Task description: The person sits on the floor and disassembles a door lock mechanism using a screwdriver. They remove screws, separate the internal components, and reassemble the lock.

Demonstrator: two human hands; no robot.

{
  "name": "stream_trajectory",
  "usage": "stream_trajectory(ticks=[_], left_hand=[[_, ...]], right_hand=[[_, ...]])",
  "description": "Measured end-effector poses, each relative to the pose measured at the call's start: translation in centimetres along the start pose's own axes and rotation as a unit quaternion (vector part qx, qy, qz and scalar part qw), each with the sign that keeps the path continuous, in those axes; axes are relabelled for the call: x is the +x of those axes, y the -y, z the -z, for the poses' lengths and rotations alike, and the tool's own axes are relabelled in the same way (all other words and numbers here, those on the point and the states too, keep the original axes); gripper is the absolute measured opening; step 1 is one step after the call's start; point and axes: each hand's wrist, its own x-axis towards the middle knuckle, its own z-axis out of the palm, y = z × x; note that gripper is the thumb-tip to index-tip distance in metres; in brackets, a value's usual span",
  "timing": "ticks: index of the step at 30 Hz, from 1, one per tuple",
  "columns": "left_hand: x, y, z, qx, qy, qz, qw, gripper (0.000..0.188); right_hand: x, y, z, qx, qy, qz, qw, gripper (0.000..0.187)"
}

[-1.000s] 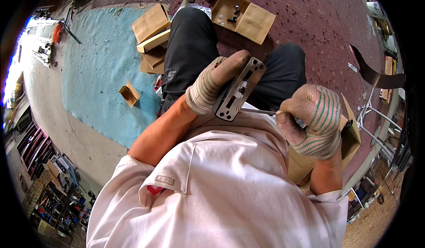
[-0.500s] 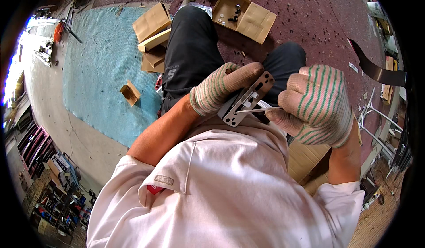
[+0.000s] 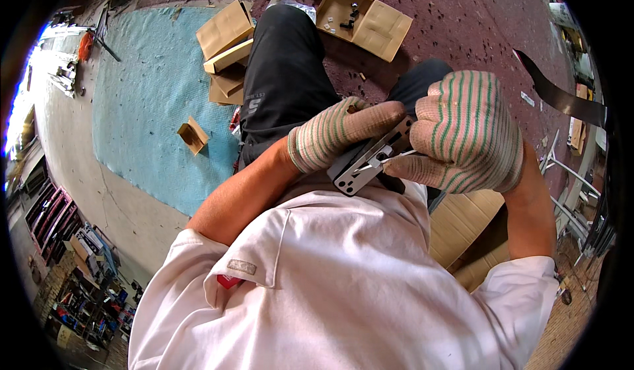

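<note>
My left hand (image 3: 337,135), in a striped knit glove, grips a grey metal bracket (image 3: 360,165) with round holes, held close over my lap. My right hand (image 3: 462,135), gloved the same way, pinches a thin metal tool (image 3: 389,159) whose tip rests against the bracket's face. Both hands meet just above my white shirt. My black-trousered legs stretch out beyond them. Most of the bracket is hidden under the gloves.
An open cardboard box (image 3: 363,20) with small metal parts lies past my knees. Folded cardboard pieces (image 3: 228,46) lie at the edge of a blue mat (image 3: 148,119). A small cardboard piece (image 3: 193,135) rests on the mat. Corrugated board (image 3: 462,221) is at my right side.
My right hand has risen from beside the bracket and come over it, bringing the thin tool onto its face. My left hand has tilted the bracket flatter and drawn it closer.
</note>
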Motion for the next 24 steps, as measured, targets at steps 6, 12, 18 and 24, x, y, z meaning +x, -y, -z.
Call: stream_trajectory(ticks=[6,12,18,24], left_hand=[[-0.5,0.2,-0.7,-0.093,-0.007,0.053,0.994,0.037],[-0.3,0.6,-1.0,-0.107,0.023,0.053,0.993,0.034],[-0.2,2.5,-0.9,-0.062,0.025,-0.083,0.994,0.027],[0.1,2.7,-0.3,-0.131,0.093,-0.029,0.987,0.038]], right_hand=[[0.1,0.3,-0.4,-0.032,-0.003,0.012,0.999,0.049],[-0.2,-0.1,-0.9,-0.007,-0.005,0.025,1.000,0.052],[0.4,-0.6,-1.2,0.051,-0.022,0.033,0.998,0.049],[0.2,-0.5,-1.2,0.084,-0.021,0.008,0.996,0.049]])
